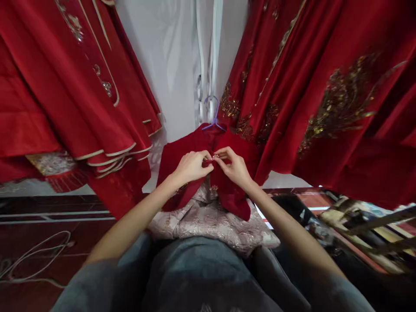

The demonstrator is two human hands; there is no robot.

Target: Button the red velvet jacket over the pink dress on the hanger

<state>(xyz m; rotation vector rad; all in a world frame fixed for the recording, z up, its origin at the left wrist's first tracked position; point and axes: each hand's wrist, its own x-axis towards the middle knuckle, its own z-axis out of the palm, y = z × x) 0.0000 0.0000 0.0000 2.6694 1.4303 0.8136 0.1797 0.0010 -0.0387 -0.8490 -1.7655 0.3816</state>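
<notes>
A small red jacket (pixel 182 167) hangs on a purple hanger (pixel 212 119) in front of me, over a pale embroidered skirt (pixel 211 223). My left hand (pixel 191 167) and my right hand (pixel 234 167) meet at the jacket's front opening. Both pinch the red cloth at a small fastening between their fingertips. The fastening itself is too small to make out.
Red garments with gold embroidery (pixel 325 99) hang at the right and red robes with cream trim (pixel 81 95) at the left. A white wall (pixel 175 65) lies behind. A white cable (pixel 39 255) lies on the dark red floor at the left; cluttered objects (pixel 367 225) sit at the right.
</notes>
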